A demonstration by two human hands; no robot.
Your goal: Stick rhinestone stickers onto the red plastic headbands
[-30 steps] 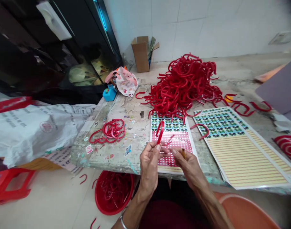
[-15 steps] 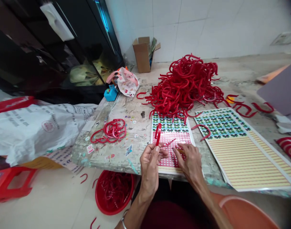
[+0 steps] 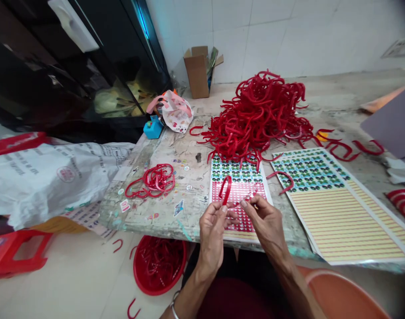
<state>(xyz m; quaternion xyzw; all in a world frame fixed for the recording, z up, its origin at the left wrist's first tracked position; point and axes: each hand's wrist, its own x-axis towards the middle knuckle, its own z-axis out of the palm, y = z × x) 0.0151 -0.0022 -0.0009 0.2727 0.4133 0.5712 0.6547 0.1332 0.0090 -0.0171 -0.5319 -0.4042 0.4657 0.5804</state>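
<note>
My left hand point(image 3: 213, 230) is closed around one end of a red headband point(image 3: 227, 189), whose curved loop stands up above my thumb. To its right, my right hand point(image 3: 267, 221) pinches thumb and forefinger on a thin strip of small red stickers point(image 3: 255, 193). Beneath both hands lies a sticker sheet point(image 3: 219, 188), with green-and-blue pictures at the top and rows of pink and red hearts below. The fingers of the two hands are close together but apart. A single headband point(image 3: 290, 179) rests just beyond my right hand, between two sheets.
A large heap of red headbands point(image 3: 255, 117) covers the table's back. A smaller bunch point(image 3: 159, 179) lies left, a striped sticker sheet point(image 3: 338, 217) right. A red basin point(image 3: 159, 266) of headbands stands on the floor. Behind are a cardboard box point(image 3: 197, 75) and plastic bag point(image 3: 177, 113).
My right hand has lifted from the sheet and its fingers have come together on the sticker strip. The headband in my left hand has turned and shifted slightly right.
</note>
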